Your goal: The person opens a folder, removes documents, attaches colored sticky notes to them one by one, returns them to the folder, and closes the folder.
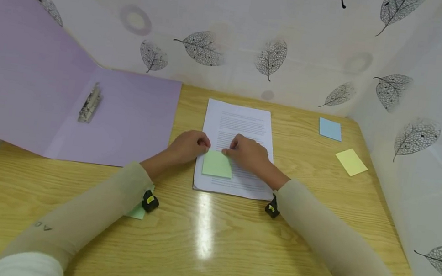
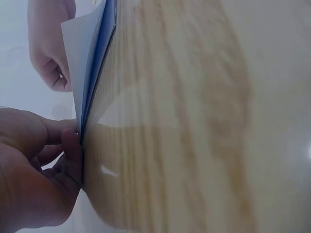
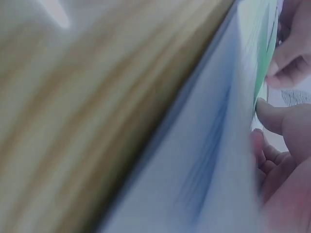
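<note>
A light green sticky note (image 1: 217, 165) lies over the left part of a stack of printed sheets (image 1: 244, 118). My left hand (image 1: 188, 147) is at the note's upper left corner, its thumb and fingertip pinching there by the sheets' left edge. At the upper right corner, my right hand (image 1: 249, 153) pinches the note between thumb and curled fingers. The right wrist view shows the right thumb (image 3: 272, 116) against the green note (image 3: 265, 58). Up close in the left wrist view, the left hand (image 2: 39, 165) is beside the lifted-looking sheet edges (image 2: 82, 53).
An open purple folder (image 1: 136, 118) with a metal clip (image 1: 91, 103) lies at left, its cover leaning up. Blue (image 1: 330, 129) and yellow (image 1: 351, 162) sticky notes are at right. Another green piece (image 1: 137, 212) is partly under the left forearm. A leaf-patterned curtain (image 1: 235, 20) borders the table.
</note>
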The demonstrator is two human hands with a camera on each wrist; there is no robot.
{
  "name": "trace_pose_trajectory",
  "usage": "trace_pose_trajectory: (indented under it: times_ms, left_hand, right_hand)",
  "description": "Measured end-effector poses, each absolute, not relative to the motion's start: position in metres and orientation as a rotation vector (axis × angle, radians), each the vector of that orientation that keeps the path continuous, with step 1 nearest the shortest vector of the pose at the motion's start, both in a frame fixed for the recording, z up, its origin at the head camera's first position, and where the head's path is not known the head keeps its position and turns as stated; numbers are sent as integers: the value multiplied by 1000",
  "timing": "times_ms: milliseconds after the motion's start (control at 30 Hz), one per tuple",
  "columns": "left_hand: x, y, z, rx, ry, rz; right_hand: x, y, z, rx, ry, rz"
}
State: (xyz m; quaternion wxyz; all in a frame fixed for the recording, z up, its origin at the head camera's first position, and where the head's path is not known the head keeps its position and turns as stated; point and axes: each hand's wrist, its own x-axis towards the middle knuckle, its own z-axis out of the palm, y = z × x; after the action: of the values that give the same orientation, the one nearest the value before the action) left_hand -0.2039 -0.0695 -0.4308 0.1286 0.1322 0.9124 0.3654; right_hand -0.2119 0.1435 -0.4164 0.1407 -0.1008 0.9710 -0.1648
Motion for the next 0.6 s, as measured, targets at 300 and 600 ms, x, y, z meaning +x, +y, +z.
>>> trace_pose_trajectory:
  times_ms: [300, 600]
  left_hand:
    - [-206, -76, -436, 385, 2608, 1138]
    - [-206, -78, -431, 388, 2599, 1151]
  right_hand:
    - [-208, 180, -411, -272, 2809, -505]
    - [-198, 211, -414, -450, 2880, -412]
